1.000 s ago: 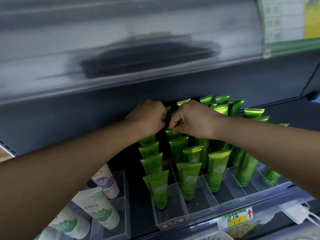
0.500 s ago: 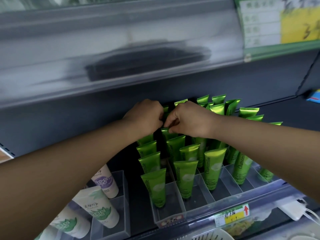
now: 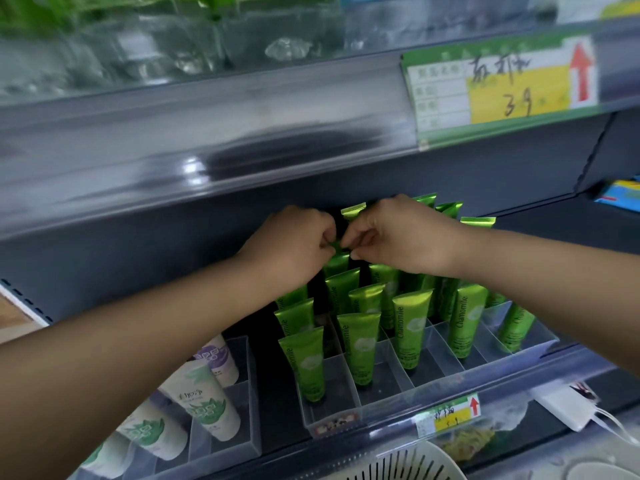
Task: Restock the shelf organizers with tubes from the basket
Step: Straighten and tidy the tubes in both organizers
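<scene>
**Green tube (image 3: pixel 335 244) being pinched at back of organizer (image 3: pixel 332 420)**

The tube's crimped top is being gripped btwn both hands: left hand (image 3: pixel 294 244) and right hand (image 3: pixel 398 237), fingers curled, knuckles almost meeting, near the organizer's back edge. Other green tubes (image 3: pixel 360 344) are being kept upright in its lanes. White tubes (image 3: pixel 204 400) are standing by the shelf's front-left corner, w/ the basket (image 3: pixel 408 462) showing below the front edge.

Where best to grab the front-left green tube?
Pinch the tube by its flat crimped top, from above and front. It stands cap-down in the organizer, whose walls flank its body; only the wide top edge is free.
</scene>
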{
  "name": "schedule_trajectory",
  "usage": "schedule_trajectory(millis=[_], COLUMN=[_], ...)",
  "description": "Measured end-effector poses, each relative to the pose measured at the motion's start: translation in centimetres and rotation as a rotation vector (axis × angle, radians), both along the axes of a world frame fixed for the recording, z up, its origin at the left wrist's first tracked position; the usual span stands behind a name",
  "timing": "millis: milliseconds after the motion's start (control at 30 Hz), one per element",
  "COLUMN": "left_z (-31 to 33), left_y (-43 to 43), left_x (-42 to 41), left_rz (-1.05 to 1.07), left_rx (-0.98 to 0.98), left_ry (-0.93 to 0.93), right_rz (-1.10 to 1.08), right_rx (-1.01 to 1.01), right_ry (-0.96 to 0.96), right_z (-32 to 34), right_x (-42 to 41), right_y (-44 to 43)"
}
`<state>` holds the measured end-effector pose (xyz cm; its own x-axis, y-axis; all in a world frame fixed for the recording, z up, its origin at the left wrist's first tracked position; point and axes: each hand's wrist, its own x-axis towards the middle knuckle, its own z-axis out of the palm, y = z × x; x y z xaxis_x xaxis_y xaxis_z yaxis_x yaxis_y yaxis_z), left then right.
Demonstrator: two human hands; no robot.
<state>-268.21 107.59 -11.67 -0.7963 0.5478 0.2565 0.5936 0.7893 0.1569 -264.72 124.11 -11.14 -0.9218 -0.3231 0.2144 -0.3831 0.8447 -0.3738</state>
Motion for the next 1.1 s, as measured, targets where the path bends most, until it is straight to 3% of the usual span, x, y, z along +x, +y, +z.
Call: schedule_trajectory(millis=[300,1100], left_z=[-1.8,-3.0], left_y=[0.1,0.1], left_x=[1.4,0.7], left_rz=[-0.004,0.029], left_rx=[-0.030,-0.047], left_ry=[-0.136,-0.111], right_rz=[-0.003,-0.009], right_rx=[0.085,0.031], right_ry=[-0.093,-0.119], right_z=[-1.4,-3.0], right_x=[2.2,2.2], right_y=[0.9,-0.2])
